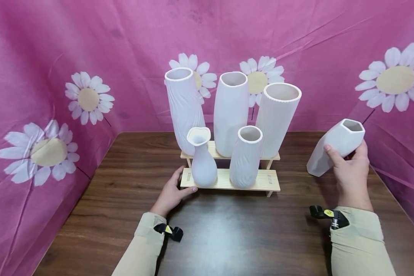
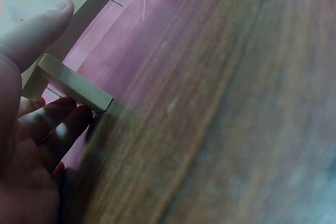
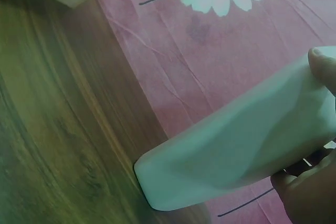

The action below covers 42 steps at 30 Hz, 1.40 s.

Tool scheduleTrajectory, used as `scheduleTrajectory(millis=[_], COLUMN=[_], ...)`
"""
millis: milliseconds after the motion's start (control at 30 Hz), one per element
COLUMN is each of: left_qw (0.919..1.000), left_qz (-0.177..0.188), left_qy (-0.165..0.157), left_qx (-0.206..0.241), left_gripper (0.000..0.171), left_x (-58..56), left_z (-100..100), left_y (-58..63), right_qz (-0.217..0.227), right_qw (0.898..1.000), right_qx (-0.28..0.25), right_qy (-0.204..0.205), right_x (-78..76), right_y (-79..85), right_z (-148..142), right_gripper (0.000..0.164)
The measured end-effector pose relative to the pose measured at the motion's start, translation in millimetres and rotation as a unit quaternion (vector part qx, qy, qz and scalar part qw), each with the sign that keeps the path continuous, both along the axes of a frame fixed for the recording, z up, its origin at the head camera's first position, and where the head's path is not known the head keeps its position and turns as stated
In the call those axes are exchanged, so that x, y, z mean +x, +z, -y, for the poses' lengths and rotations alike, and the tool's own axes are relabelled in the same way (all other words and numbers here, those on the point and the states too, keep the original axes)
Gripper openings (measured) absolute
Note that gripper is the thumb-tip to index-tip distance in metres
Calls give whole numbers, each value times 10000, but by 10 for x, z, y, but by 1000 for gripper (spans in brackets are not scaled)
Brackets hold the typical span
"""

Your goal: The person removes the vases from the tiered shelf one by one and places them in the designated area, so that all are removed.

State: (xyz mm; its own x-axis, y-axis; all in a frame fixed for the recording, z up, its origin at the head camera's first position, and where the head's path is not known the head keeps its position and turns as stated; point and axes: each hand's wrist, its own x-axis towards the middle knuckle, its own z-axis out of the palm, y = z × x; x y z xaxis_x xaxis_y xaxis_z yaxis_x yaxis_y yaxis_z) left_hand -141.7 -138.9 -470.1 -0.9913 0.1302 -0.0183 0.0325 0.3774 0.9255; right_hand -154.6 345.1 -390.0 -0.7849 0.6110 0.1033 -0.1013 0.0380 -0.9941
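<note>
My right hand (image 1: 353,176) grips a white faceted vase (image 1: 331,147) with an angular mouth, thumb on the near side and fingers round the far side. In the right wrist view that vase (image 3: 226,145) has its base at the wooden table. My left hand (image 1: 170,195) holds the left end of a two-step pale wooden stand (image 1: 224,174), thumb along its front edge. In the left wrist view its fingers (image 2: 55,116) reach behind a stand leg (image 2: 79,85). On the lower step are a flared-neck vase (image 1: 204,165) and a small textured vase (image 1: 245,161).
Three taller white vases stand on the upper step: a wavy one (image 1: 186,111), a smooth one (image 1: 231,115) and a wide ribbed one (image 1: 277,119). Pink cloth (image 1: 141,46) with printed daisies hangs behind and beside the brown table (image 1: 227,237).
</note>
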Motion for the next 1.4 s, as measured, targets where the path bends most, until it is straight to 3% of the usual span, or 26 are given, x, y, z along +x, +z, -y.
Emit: scheduleTrajectory(millis=[233,867,1400], left_qw=[10000,9999,9998], left_qz=[-24,88,192], left_qy=[28,30,84], left_qx=[-24,49,47], left_gripper=[94,93,93], left_x=[-13,-25,-26], left_z=[-14,-15,-6], left_y=[-9,6,-20], right_qz=[432,-288,-27], right_qw=[9971,9973,9985], right_qx=[624,51,-53], right_qy=[66,669,537], right_x=[9,-20,-19], right_y=[37,-9,-15], right_z=[-84,-135,-147], right_gripper=[70,69,71])
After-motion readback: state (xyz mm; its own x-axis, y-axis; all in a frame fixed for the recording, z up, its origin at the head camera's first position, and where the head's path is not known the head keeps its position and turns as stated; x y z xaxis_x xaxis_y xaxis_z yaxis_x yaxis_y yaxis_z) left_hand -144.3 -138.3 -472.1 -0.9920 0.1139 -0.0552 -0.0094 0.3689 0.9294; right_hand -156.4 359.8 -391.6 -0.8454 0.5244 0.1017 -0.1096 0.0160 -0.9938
